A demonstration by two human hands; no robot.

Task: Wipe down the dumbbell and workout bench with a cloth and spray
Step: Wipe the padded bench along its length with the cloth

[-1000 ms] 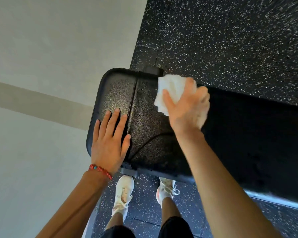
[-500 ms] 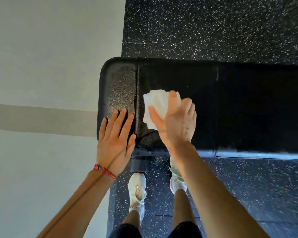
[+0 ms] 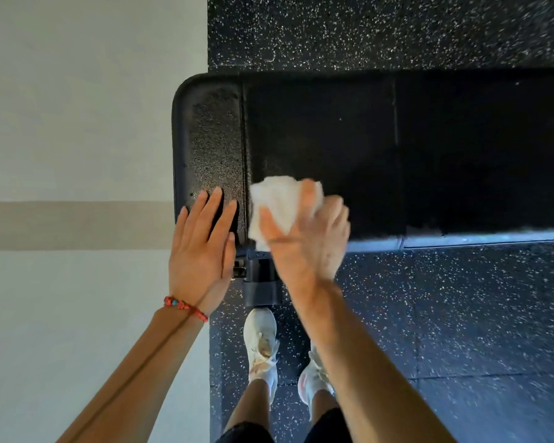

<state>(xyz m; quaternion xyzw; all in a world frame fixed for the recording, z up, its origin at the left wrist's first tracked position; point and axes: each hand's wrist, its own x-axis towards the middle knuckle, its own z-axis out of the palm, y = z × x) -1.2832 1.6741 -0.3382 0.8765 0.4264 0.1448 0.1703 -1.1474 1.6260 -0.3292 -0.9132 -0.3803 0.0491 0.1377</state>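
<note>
Bench padding [image 3: 317, 139] is stretched from the left end of the scene away to the right, over speckled rubber flooring [image 3: 365, 33]. A white cloth [image 3: 274, 207] is pressed against the near edge of the pad, just right of the seam, and is gripped under the curled fingers of the right hand [image 3: 304, 238], presumably so the edge gets wiped. The left hand [image 3: 202, 241] is laid flat, fingers straight, on the left end section, likely to brace the body. No dumbbell or spray is visible.
</note>
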